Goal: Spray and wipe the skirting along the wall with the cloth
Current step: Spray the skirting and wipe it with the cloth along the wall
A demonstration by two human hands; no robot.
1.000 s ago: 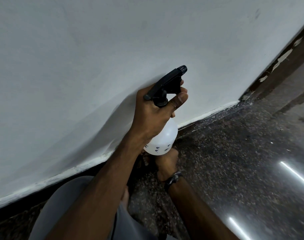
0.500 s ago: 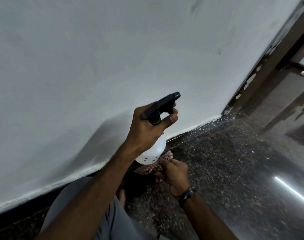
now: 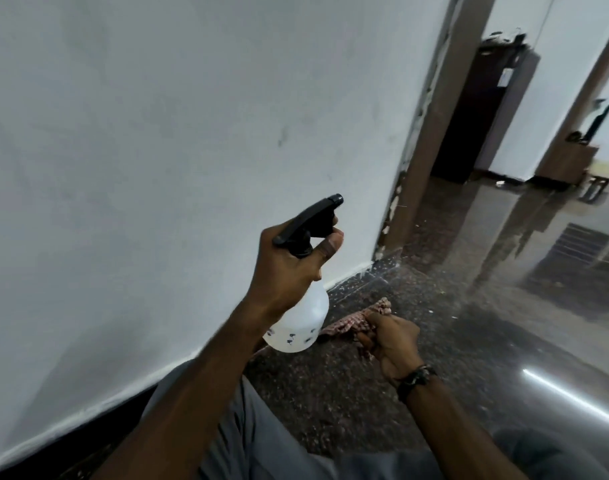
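Nearest the camera, grey trouser legs (image 3: 261, 434) filled the lower frame. Above them, the right hand (image 3: 391, 344), a dark band (image 3: 415, 377) at its wrist, clenched a red-and-white checked cloth (image 3: 358, 322) that trailed onto the dark speckled stone floor (image 3: 331, 393). The left hand (image 3: 287, 271) gripped the neck of a translucent white plastic spray bottle (image 3: 301, 323) with a black trigger head (image 3: 311, 220), fingers wrapped over the trigger, the nozzle aimed along the white painted wall (image 3: 192, 133). The dark skirting (image 3: 351, 289) ran at the wall's foot just beyond the bottle, flecked with white. Farther off stood a brown door frame (image 3: 431, 133).
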